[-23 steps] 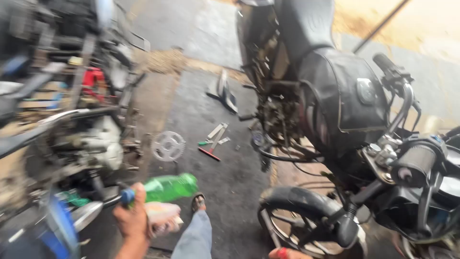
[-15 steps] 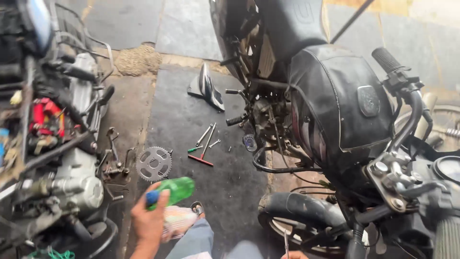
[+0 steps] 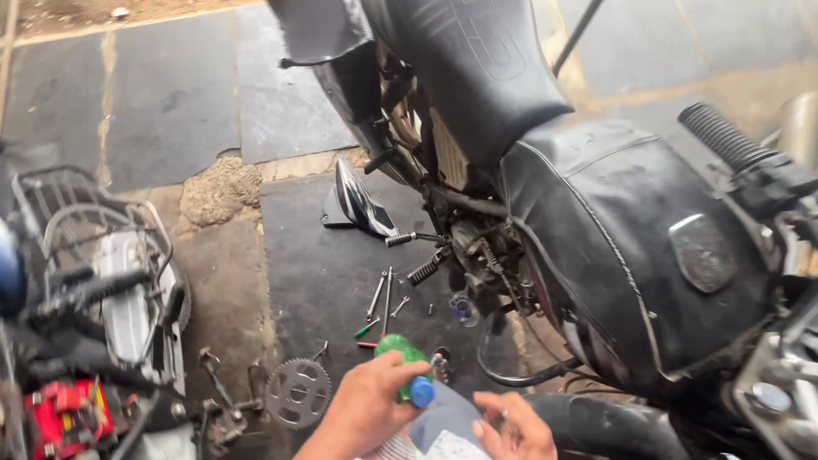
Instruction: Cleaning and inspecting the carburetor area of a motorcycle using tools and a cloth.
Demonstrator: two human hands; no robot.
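Note:
My left hand [image 3: 368, 407] grips a green plastic bottle [image 3: 399, 353] with a blue cap [image 3: 422, 391], low in the middle of the head view. Beside it, my right hand [image 3: 509, 426] is curled at the bottom edge, close to the bottle's cap; whether it holds something small I cannot tell. A black motorcycle [image 3: 596, 213] with a black seat and tank fills the right side. Its exposed engine [image 3: 477, 255] sits just beyond my hands.
Loose tools [image 3: 382, 302] lie on the dark floor slab, with a toothed sprocket [image 3: 298, 392] to their left and a chrome cover [image 3: 360, 203] behind. A second, stripped motorcycle [image 3: 102, 315] stands at left. A handlebar grip [image 3: 724, 136] juts out at right.
The view has swung in closer to the black motorcycle's engine. My left hand has carried the bottle up and to the right, and my right hand has come in beside its cap.

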